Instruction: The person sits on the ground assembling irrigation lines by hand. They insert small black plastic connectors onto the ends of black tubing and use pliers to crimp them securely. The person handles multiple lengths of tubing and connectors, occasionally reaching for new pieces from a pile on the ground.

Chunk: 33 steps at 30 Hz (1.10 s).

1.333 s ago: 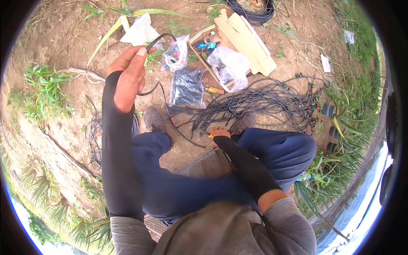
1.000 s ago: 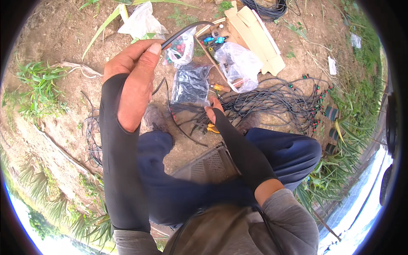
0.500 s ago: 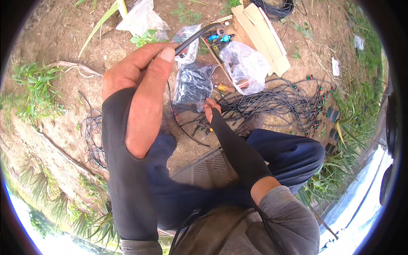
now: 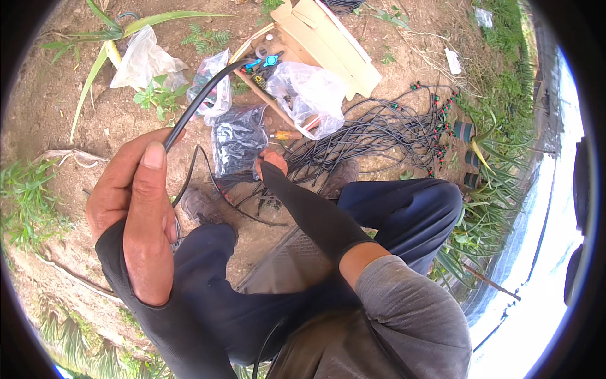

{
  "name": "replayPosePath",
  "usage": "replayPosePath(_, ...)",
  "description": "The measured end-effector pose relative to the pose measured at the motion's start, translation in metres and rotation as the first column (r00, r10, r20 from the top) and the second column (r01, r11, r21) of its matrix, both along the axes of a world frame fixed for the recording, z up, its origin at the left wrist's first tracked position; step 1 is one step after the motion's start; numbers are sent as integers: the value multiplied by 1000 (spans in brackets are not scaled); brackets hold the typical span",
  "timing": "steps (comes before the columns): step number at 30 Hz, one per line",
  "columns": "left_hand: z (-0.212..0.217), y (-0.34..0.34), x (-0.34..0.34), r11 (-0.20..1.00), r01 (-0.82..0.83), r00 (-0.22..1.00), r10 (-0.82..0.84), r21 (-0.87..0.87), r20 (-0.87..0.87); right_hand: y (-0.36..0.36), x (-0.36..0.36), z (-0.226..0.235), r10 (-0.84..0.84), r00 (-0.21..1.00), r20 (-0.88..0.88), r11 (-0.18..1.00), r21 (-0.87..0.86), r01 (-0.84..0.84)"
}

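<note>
Held up close on the left, my left hand (image 4: 136, 202) pinches a thin black hose (image 4: 201, 96) between thumb and fingers. The hose curves up and away toward an open cardboard box (image 4: 265, 104). Farther off, my right hand (image 4: 273, 164) is closed at the lower right corner of a clear plastic bag (image 4: 240, 140) filled with black pieces. What its fingers grip is hidden. A yellow-handled tool (image 4: 285, 135) lies just beyond that hand. Another length of black hose (image 4: 208, 165) loops below the bag.
Blue valves (image 4: 271, 59) and small fittings sit in the box beside a crumpled clear bag (image 4: 309, 95). Tangled black tubes (image 4: 391, 129) with red and green ends spread to the right. A whitish plastic bag (image 4: 148, 60) lies at the far left, and a mesh crate (image 4: 278, 259) stands between my legs.
The view has shifted, so the ground items sit farther left. My left hand is lower and farther left, still holding the hose. The right hand stays by the bag, its fingers more curled.
</note>
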<state>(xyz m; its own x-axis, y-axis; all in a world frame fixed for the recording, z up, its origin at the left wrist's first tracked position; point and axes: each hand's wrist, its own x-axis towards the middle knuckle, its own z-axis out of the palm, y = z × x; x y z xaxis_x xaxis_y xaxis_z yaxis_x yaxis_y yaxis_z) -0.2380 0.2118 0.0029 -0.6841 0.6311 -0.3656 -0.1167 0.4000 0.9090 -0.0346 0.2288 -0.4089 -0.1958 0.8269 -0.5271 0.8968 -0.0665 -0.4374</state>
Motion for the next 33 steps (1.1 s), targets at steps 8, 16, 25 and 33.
replayPosePath(8,-3,-4,-4,995,84,996,-84,62,-6,-2,25,25,205,978,23,976,64,-206)
replayPosePath(16,-3,-15,-3,966,146,975,-177,213,135,-15,80,95,-145,952,-268,977,-190,95)
replayPosePath(25,-18,-33,49,865,456,886,-464,211,-10,-8,92,232,-491,318,-811,856,-517,2)
replayPosePath(33,-35,-75,172,793,565,784,-602,227,151,-44,158,352,-324,172,-930,944,-329,-1)
